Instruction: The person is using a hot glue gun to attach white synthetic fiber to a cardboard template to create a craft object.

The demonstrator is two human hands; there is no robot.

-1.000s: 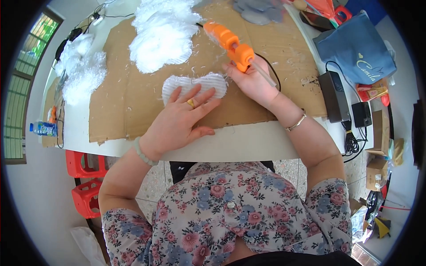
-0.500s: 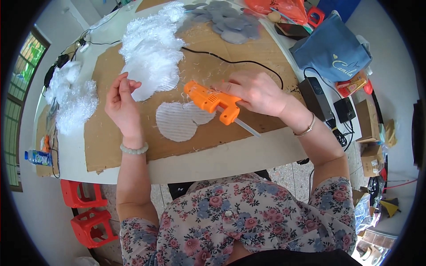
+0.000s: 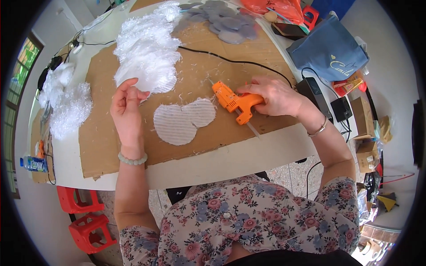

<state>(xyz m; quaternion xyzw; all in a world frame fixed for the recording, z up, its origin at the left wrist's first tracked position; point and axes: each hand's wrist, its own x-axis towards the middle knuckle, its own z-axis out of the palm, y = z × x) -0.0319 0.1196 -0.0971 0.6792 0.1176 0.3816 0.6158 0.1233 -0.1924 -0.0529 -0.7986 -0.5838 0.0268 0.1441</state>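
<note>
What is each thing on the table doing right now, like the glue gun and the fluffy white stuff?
Orange glue gun: held in right hand, nozzle toward the ribbed pieces.
Left hand: raised, fingers at the edge of the white fluffy pile.
Two ribbed white round pieces: flat on the cardboard sheet, overlapping.
Black cord: trailing across the cardboard.
Grey round pieces: heaped, untouched.

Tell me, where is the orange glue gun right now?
In the head view, the orange glue gun lies on the cardboard sheet, gripped by the right hand, just right of the two joined white discs.

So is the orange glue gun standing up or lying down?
Lying down. The orange glue gun rests on its side on the cardboard sheet, with the right hand wrapped around its handle.
</note>
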